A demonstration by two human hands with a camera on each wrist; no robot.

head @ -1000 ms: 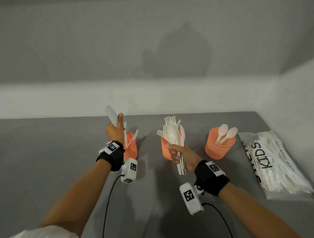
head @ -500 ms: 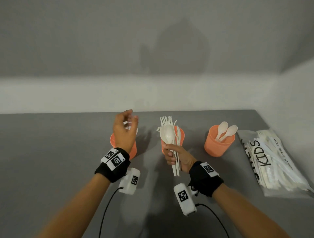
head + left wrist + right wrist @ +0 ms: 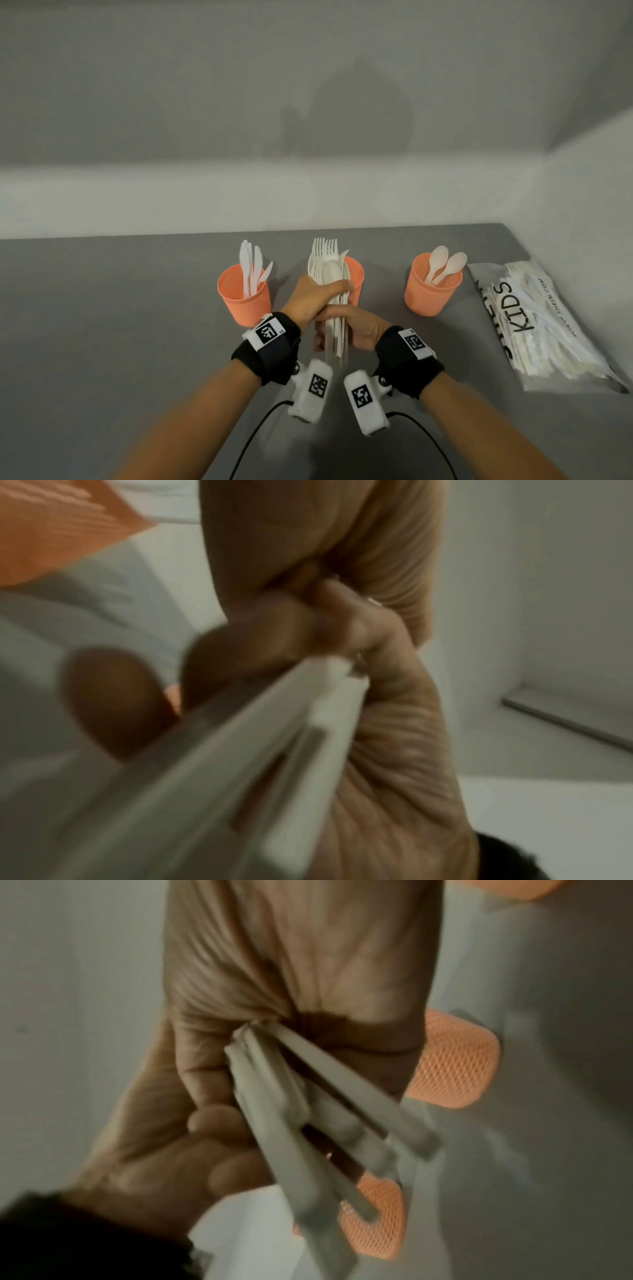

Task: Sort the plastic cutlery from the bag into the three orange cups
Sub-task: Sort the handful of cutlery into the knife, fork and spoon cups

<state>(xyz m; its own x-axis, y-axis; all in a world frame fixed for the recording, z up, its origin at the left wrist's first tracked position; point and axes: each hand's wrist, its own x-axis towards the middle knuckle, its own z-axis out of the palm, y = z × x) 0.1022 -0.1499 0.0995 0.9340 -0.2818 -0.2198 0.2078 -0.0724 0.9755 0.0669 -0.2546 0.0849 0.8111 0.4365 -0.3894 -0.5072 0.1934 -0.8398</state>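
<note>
Three orange mesh cups stand in a row. The left cup holds white knives, and the right cup holds two spoons. The middle cup is partly hidden behind my hands. My right hand grips the handles of a bundle of white cutlery, with forks and a spoon pointing up in front of that cup. My left hand is wrapped round the same bundle just above the right hand. In the right wrist view the handles fan out of my fist near a cup. The left wrist view is blurred.
The clear cutlery bag, printed "KIDS", lies flat at the right end of the grey table, still full of white pieces. A white wall runs behind and to the right. Two camera cables trail toward me.
My left hand let a knife go into the left cup, then swung right and took hold of the bundle. My right hand drew the bundle slightly toward me.
</note>
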